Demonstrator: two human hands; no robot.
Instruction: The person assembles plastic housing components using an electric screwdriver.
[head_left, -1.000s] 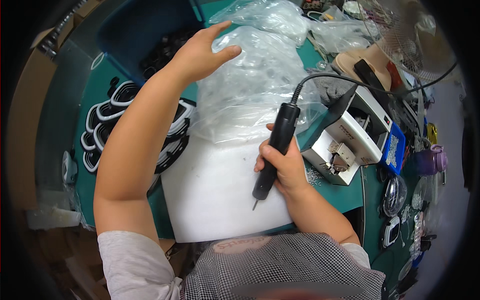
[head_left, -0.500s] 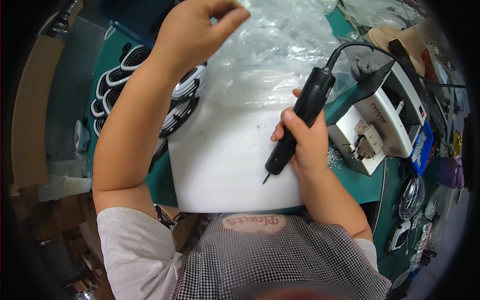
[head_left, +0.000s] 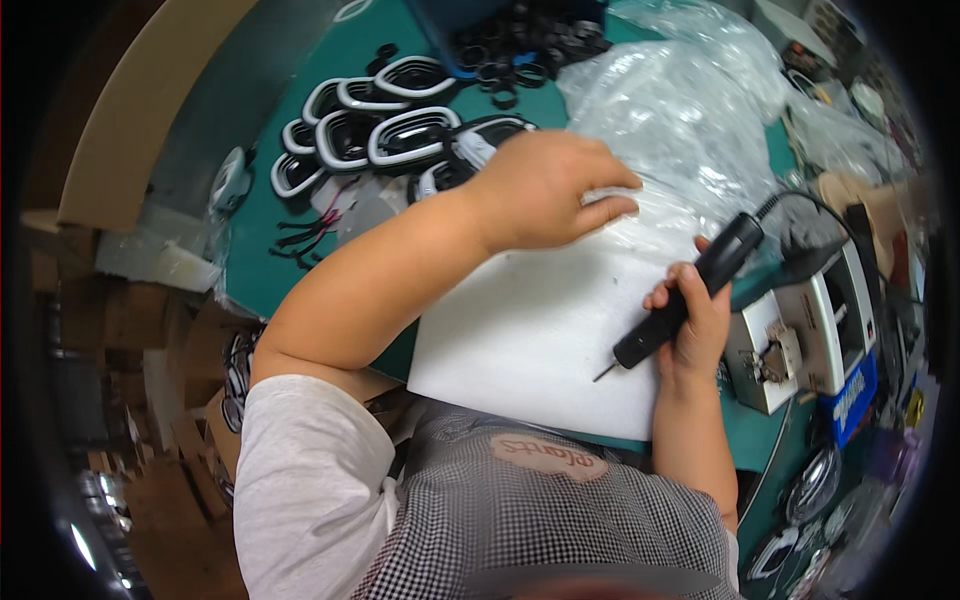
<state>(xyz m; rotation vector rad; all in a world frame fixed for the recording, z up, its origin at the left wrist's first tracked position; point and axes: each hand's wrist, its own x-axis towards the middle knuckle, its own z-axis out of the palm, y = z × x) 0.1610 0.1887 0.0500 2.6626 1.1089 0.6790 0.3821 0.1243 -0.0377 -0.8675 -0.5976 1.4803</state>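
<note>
My right hand is wrapped round a black corded electric screwdriver. Its thin bit points down and to the left, just above a white foam sheet. Over the far edge of that sheet hovers my left hand, thumb and fingers apart, with nothing visible between them. Clear plastic bags lie crumpled beyond the left fingertips. Behind that wrist, several black oval frames with white rims are piled on the green table.
A blue bin of black rings stands at the back. To the right is a white and black screw feeder, with a small blue tray beside it. Cardboard rises along the left side.
The view has swung, so the table's things appear further right. My left hand has come back toward me, to the foam sheet's far edge, and its fingers have spread. The right still grips the screwdriver.
</note>
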